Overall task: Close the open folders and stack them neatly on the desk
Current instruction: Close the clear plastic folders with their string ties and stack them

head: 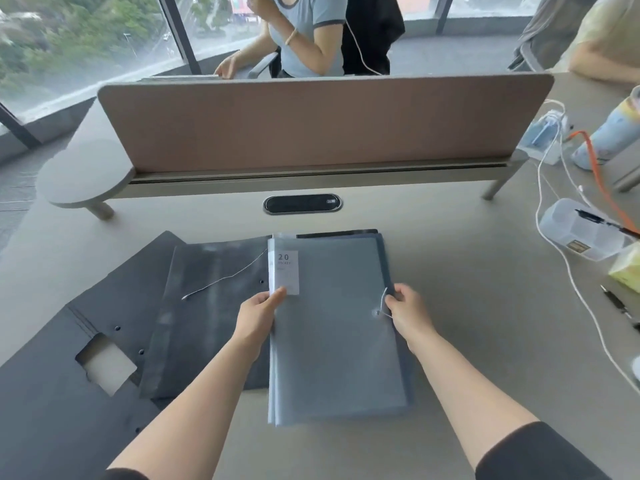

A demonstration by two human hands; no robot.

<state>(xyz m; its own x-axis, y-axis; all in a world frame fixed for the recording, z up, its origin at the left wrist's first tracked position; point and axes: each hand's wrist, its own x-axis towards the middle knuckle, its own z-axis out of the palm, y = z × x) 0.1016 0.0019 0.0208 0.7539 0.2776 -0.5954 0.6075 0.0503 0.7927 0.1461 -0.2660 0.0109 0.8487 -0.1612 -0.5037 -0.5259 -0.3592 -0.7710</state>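
A closed translucent grey-blue folder (332, 327) with a white "20" label lies on the desk in front of me, on top of other closed folders whose dark edges show at its right and far sides. My left hand (259, 313) grips its left spine edge, thumb on the label. My right hand (405, 310) pinches the right edge beside a round button and its white string. To the left a dark grey folder (211, 306) lies open with a loose white string across it. Further left lies a large open black folder (69, 393) with a cut-out window.
A brown divider panel (322, 123) stands across the desk behind a black cable port (302, 204). On the right lie white cables (568, 268), a clear plastic box (581, 233), a pen (618, 304) and a blue bottle (613, 129). People sit beyond the divider.
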